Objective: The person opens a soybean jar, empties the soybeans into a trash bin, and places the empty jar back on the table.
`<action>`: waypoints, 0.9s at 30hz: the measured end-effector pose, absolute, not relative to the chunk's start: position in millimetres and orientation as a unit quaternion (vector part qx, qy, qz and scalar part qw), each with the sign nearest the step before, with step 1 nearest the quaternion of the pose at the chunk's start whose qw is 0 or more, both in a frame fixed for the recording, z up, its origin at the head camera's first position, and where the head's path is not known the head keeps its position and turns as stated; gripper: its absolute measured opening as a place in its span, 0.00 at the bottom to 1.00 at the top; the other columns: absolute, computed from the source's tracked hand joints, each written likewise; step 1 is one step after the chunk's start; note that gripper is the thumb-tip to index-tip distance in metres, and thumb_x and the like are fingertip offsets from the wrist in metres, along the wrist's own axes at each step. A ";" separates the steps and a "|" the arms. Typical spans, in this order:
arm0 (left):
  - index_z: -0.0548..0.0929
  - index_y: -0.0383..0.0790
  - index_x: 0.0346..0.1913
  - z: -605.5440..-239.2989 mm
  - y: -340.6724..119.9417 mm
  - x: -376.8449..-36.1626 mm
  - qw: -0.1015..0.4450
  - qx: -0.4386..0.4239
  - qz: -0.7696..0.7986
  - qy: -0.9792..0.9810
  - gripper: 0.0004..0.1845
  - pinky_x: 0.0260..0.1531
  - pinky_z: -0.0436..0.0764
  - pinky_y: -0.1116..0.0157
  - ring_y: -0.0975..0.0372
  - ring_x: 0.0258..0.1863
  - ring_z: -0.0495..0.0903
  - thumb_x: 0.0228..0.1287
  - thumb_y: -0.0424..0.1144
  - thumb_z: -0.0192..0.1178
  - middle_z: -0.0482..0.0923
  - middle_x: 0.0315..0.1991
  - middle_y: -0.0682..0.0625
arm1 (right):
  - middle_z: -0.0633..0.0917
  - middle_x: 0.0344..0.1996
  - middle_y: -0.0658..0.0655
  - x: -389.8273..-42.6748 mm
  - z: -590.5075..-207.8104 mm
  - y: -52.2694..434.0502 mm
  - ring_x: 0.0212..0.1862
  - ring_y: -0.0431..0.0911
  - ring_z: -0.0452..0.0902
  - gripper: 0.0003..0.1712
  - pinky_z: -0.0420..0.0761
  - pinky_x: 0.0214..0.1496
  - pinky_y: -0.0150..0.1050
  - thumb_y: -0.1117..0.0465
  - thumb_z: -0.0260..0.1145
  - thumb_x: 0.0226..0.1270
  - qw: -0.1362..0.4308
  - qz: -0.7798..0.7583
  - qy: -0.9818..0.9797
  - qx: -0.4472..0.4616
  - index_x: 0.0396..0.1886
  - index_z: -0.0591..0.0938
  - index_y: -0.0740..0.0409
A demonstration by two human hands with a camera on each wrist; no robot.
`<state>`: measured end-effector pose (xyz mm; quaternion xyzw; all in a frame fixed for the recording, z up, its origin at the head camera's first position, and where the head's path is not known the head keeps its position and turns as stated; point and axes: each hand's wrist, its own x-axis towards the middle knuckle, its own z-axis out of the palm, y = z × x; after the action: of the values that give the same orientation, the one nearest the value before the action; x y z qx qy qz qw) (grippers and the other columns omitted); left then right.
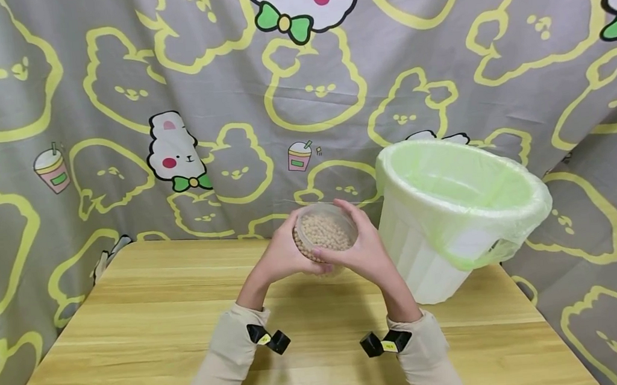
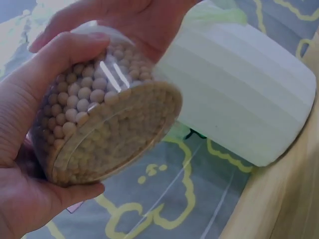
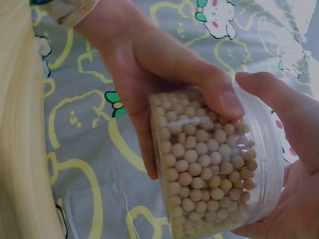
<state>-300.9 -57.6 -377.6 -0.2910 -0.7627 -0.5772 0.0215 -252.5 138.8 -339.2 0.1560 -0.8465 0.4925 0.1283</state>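
Jar: clear round jar (image 1: pixel 324 235) of pale beans, held tilted above the counter (image 1: pixel 134 327), just beside the lined bin (image 1: pixel 452 217).
Left hand (image 1: pixel 283 256): fingers clamped around the jar's body.
Right hand (image 1: pixel 364 250): fingers wrapped on its lid end.

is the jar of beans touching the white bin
Apart. The left wrist view shows patterned cloth in a clear gap between the jar of beans and the white bin.

a light wooden table (image 1: pixel 134 327) with visible grain sits up against a grey curtain (image 1: pixel 113 63) hung all the way around, printed with yellow bear outlines, white bears in green bow ties and little drink cups, all under soft, even light.
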 end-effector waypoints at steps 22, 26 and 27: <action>0.67 0.47 0.74 -381.7 -71.7 -312.0 -0.044 -0.364 -0.614 -0.699 0.57 0.60 0.79 0.57 0.54 0.59 0.75 0.35 0.37 0.86 0.74 0.64 0.45 | 0.74 0.71 0.60 -257.5 -330.1 163.4 0.73 0.54 0.68 0.58 0.71 0.72 0.58 0.67 0.84 0.44 0.094 0.532 -0.793 0.281 0.77 0.66 0.51; 0.66 0.43 0.74 -376.5 -79.0 -311.8 -0.028 -0.344 -0.627 -0.698 0.56 0.61 0.78 0.58 0.53 0.61 0.74 0.36 0.34 0.85 0.72 0.66 0.44 | 0.71 0.73 0.62 -257.9 -329.7 167.9 0.76 0.53 0.65 0.57 0.65 0.76 0.59 0.68 0.82 0.47 0.089 0.543 -0.789 0.275 0.77 0.65 0.52; 0.66 0.43 0.74 -374.9 -81.6 -312.0 -0.022 -0.339 -0.632 -0.697 0.56 0.61 0.79 0.59 0.53 0.61 0.73 0.36 0.33 0.85 0.71 0.67 0.43 | 0.70 0.74 0.61 -258.0 -329.3 169.6 0.77 0.53 0.64 0.57 0.63 0.77 0.59 0.69 0.82 0.47 0.087 0.546 -0.788 0.271 0.78 0.65 0.52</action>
<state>-312.0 -81.6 -374.9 -0.3390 -0.6969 -0.6316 -0.0218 -258.0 169.6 -329.3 0.2711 -0.7878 0.5462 0.0869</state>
